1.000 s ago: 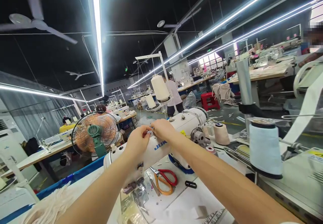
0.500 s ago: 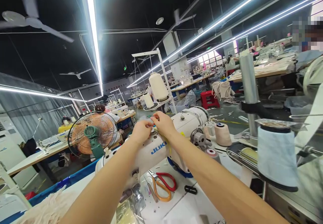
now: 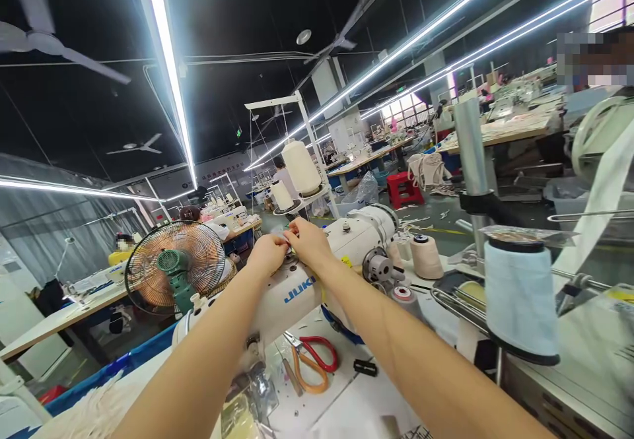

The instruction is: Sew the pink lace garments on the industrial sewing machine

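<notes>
Both my hands meet above the white sewing machine (image 3: pixel 277 307), at the bobbin winder or knob area on top of its arm. My left hand (image 3: pixel 268 253) has its fingers bent together; what they pinch is too small to make out. Beside it, my right hand (image 3: pixel 308 241) is closed too, thumb and fingertips touching near the left fingertips, and its hold is likewise hidden. Behind the hands a large cream thread cone (image 3: pixel 301 168) and a smaller one (image 3: pixel 282 196) stand on the thread stand. Scissors (image 3: pixel 310 361) with red and orange handles lie below the machine arm.
A caged fan (image 3: pixel 173 264) stands at the left. Right of the machine are a beige cone (image 3: pixel 426 257), a light blue cone (image 3: pixel 520 300) and a metal post (image 3: pixel 470 145). A black clip-like piece (image 3: pixel 365 367) lies on the table. Pale fabric (image 3: pixel 94 406) is at lower left.
The view has shifted slightly, so the machine and surroundings appear further left. Both hands stay together over the machine with nearly the same finger pose.
</notes>
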Available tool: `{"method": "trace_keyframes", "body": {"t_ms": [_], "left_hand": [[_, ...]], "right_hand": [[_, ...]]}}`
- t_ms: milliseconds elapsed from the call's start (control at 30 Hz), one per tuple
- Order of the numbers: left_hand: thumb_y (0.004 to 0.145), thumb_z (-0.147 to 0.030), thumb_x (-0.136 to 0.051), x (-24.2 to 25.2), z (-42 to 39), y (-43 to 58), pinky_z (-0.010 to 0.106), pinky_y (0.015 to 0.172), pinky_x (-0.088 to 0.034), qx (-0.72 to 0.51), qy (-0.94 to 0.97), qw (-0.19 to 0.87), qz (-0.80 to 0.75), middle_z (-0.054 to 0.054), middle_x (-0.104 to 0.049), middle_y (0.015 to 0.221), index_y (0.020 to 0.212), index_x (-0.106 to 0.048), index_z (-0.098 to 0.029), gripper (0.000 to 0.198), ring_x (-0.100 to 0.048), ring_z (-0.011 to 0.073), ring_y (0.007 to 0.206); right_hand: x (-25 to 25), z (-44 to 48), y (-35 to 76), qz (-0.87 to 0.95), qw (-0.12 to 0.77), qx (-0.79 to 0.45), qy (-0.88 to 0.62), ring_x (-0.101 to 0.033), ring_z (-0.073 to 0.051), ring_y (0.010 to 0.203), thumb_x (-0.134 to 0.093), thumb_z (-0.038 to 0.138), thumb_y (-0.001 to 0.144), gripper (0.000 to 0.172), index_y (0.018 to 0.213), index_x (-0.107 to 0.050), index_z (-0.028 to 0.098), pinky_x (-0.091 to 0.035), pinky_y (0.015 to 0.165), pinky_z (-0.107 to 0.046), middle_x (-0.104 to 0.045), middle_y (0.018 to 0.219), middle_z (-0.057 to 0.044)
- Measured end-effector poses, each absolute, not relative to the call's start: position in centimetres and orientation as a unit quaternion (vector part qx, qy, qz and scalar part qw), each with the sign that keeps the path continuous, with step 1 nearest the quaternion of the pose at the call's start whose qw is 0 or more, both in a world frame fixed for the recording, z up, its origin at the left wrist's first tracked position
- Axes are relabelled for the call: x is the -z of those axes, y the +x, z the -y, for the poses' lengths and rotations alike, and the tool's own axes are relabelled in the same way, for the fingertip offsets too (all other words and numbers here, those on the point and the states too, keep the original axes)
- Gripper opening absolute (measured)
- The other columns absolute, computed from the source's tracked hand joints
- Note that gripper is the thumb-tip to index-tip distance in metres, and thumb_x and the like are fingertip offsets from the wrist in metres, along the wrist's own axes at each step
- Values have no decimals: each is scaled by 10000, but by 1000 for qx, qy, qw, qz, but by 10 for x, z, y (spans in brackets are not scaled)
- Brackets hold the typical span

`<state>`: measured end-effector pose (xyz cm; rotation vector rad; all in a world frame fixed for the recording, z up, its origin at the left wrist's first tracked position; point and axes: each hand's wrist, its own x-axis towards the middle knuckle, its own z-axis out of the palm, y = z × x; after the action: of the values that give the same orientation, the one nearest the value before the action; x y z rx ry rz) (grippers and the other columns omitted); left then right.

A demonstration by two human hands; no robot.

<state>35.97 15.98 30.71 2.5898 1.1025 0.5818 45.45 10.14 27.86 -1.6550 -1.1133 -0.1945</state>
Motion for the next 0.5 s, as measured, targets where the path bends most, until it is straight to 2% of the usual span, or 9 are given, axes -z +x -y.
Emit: {"method": "trace_keyframes", "body": {"t_ms": [500], "left_hand": [[874, -318, -551, -302, -152, 349, 324, 680, -511, -230, 892, 167, -353, 27, -620, 907, 935, -605, -119, 215, -606, 166, 773]], "right_hand": [[-277, -102, 455, 470, 550, 86, -685, -591, -180, 860, -543, 317, 890, 199, 984, -585, 147, -477, 785, -386, -617, 923, -33]]}}
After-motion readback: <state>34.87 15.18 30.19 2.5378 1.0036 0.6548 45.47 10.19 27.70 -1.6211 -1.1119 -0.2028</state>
